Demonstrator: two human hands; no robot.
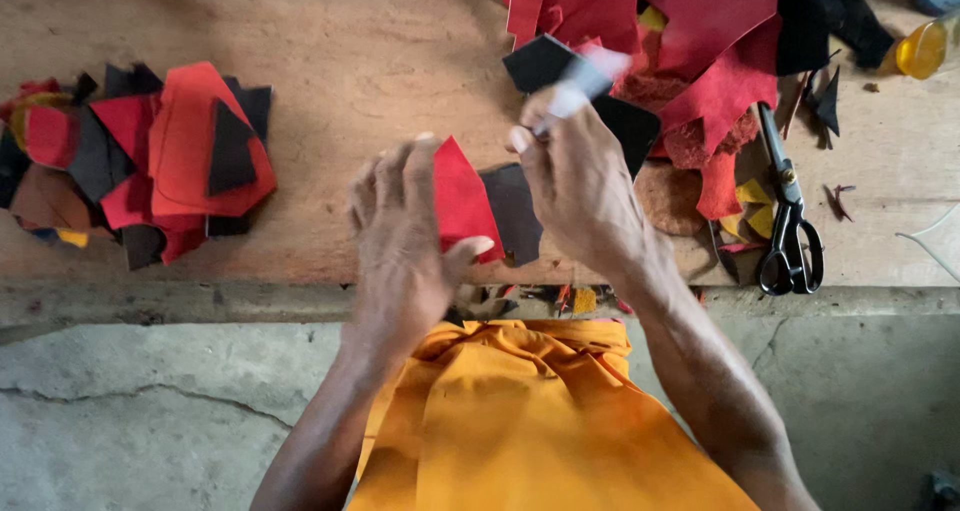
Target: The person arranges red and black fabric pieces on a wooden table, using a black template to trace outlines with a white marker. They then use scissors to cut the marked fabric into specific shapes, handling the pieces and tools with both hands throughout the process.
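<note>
- Worn, scratched wood makes up our workbench [380,61]; its front edge is chipped, and small red and yellow offcuts lie along that edge.
- Below the bench we see a grey concrete floor [150,421] with a long crack running across it, and our orange cloth [520,421] covers our lap.
- Our left hand [400,236] holds a red leather piece [458,199] just above the bench edge, the thumb pressed on its lower corner and the fingers curled behind it.
- Our right hand [580,186] is closed around a pale, blurred tool [580,89], its fingers pinched together on it just right of the red piece; we cannot tell what kind of tool it is.
- Black leather pieces [540,63] lie on the wood beneath and behind our hands.
- On the left of the bench sits a pile of cut red and black shapes [150,151], well apart from our hands.
- At the top right a loose heap of red leather scraps [700,31] spreads over the bench.
- Black-handled scissors [788,221] lie on the bench just right of that heap, handles towards us.
- A yellow bottle [922,49] lies at the far right corner.
</note>
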